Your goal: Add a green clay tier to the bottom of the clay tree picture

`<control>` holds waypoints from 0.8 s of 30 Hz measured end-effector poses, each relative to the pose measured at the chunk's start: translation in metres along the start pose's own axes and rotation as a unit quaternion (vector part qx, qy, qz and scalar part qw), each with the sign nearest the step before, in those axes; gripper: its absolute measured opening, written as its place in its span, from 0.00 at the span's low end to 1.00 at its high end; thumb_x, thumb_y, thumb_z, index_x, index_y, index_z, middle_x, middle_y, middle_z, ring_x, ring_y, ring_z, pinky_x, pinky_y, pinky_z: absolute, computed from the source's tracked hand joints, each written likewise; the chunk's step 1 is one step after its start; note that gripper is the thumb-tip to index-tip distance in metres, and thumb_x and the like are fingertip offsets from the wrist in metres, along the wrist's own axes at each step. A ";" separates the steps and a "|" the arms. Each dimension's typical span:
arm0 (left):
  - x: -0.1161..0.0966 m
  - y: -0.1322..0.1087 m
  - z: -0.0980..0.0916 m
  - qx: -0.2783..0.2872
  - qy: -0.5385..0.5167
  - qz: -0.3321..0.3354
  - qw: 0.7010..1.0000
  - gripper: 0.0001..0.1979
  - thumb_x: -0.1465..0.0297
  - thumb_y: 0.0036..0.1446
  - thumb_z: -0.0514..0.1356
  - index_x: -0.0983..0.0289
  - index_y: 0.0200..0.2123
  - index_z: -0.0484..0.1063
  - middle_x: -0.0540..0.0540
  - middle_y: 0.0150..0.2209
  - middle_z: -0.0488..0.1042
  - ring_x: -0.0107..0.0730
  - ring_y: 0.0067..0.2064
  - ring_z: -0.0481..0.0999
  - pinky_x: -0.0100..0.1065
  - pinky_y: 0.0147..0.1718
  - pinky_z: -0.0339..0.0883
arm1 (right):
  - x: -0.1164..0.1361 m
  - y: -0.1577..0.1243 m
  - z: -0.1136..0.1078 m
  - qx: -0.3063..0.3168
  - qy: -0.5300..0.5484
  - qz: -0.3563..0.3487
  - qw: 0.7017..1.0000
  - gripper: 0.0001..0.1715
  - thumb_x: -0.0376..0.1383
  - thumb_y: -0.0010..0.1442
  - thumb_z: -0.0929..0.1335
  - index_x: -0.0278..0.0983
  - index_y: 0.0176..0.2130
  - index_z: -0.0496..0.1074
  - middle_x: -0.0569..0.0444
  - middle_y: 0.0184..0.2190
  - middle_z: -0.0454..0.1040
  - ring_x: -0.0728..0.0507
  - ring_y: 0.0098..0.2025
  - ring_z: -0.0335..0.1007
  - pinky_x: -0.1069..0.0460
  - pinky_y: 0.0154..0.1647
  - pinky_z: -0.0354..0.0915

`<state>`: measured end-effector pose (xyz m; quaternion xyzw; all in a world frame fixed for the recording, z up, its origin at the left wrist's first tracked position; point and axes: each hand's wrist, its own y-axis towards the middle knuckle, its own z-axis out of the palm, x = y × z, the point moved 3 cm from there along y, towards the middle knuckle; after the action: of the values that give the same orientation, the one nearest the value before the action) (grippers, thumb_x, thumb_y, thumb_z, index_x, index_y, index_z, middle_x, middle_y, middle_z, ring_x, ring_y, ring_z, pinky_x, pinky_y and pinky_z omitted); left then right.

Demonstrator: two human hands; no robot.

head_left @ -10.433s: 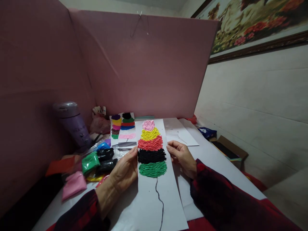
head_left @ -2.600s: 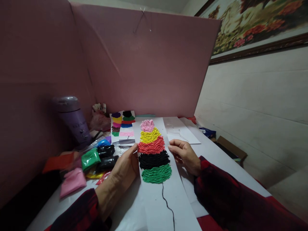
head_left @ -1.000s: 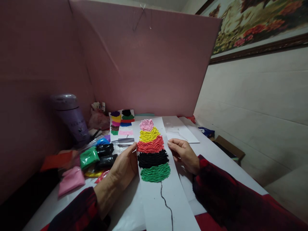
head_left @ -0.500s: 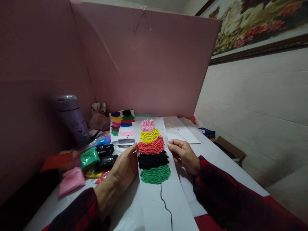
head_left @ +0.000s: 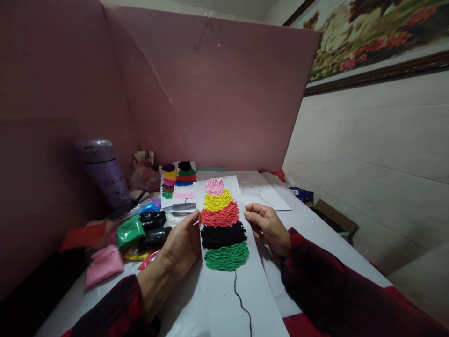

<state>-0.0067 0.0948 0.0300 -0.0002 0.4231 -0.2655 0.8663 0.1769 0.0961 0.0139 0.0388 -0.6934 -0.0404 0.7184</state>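
A long white paper strip point(head_left: 224, 299) lies in front of me, carrying stacked bands of pink, yellow, red, black and green clay point(head_left: 221, 225) with a black line trailing below. My left hand point(head_left: 181, 244) grips the strip's left edge beside the black band, fingers curled on the paper. At the right edge, my right hand point(head_left: 268, 226) pinches the same strip level with the red band. Both sleeves are dark red plaid.
Bagged clay lumps in green point(head_left: 130, 230), black point(head_left: 154, 229), pink point(head_left: 104, 266) and orange lie at left. A purple flask point(head_left: 104, 174) stands behind them. Two smaller clay-banded cards point(head_left: 177, 183) and blank sheets point(head_left: 264, 193) lie further back. A pink cardboard screen point(head_left: 210, 93) walls the table.
The strip has slid slightly toward me since half a second ago. Both hands keep their hold on its edges.
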 end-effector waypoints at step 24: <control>0.001 0.002 -0.003 0.024 0.001 0.001 1.000 0.19 0.68 0.62 0.49 0.69 0.52 0.70 0.62 0.41 0.79 0.46 0.40 0.80 0.44 0.42 0.71 | -0.002 0.001 0.000 0.016 0.003 0.003 1.000 0.16 0.44 0.54 0.67 0.37 0.24 0.62 0.65 0.12 0.58 0.55 0.12 0.48 0.57 0.14 0.41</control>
<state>-0.0080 0.0966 0.0266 0.0212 0.4179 -0.2748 0.8657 0.1771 0.0970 0.0115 0.0481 -0.6918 -0.0266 0.7200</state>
